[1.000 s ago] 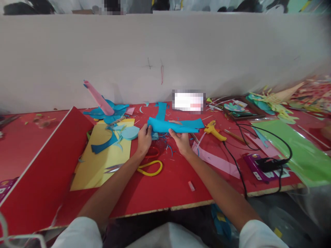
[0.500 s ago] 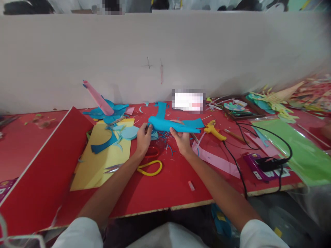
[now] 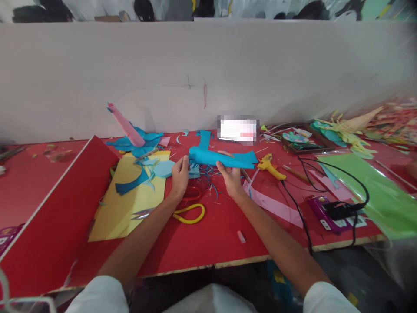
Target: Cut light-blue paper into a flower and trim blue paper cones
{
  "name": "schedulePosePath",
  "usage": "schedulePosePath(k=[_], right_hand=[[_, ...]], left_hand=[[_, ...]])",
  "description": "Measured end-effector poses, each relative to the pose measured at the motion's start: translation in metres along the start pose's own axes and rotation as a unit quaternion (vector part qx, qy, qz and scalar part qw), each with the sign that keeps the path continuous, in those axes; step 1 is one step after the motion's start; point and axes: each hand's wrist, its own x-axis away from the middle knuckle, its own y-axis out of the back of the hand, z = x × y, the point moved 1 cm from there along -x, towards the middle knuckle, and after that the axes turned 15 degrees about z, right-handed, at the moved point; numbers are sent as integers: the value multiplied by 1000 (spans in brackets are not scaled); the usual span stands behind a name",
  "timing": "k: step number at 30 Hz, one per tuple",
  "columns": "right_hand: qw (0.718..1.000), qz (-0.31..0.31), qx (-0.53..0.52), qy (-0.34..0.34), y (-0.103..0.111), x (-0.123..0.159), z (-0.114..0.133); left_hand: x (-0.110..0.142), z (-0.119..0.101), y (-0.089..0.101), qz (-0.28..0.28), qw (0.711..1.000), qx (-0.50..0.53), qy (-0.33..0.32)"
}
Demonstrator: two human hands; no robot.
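A bright blue sheet rolled into a tube (image 3: pixel 208 157) lies crosswise between my two hands, just above the table. My right hand (image 3: pixel 230 177) grips it from below near its right half, thumb in front and fingertips behind. At the tube's left end is my left hand (image 3: pixel 180 176), its thumb and fingers drawn together; whether they pinch the tube's edge is hidden. Behind the tube lies a flat blue strip (image 3: pixel 204 140), and thin blue scraps (image 3: pixel 211 177) are scattered below it. Yellow-handled scissors (image 3: pixel 189 214) rest in front of my left hand.
A yellow glue gun (image 3: pixel 269 167) with a black cord lies to the right, near a purple box (image 3: pixel 325 213). Yellow sheets (image 3: pixel 130 208), a pink cone on blue petals (image 3: pixel 125 124) and a red panel (image 3: pixel 65 213) are left. Green sheets (image 3: pixel 374 191) lie far right.
The blue tube has shifted slightly right and turned a little in my right hand. My left thumb, earlier over the tube's left end, is now just left of it.
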Motion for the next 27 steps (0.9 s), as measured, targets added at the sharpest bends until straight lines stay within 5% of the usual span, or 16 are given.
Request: schedulePosePath(k=[6, 15, 27], right_hand=[[999, -32, -39, -14, 5, -1, -14], [999, 1, -45, -7, 5, -2, -15], [993, 11, -111, -37, 0, -3, -12]], left_hand=[[-3, 0, -6, 9, 985, 153, 75], [2, -5, -7, 49, 985, 127, 109], [0, -4, -7, 72, 985, 142, 72]])
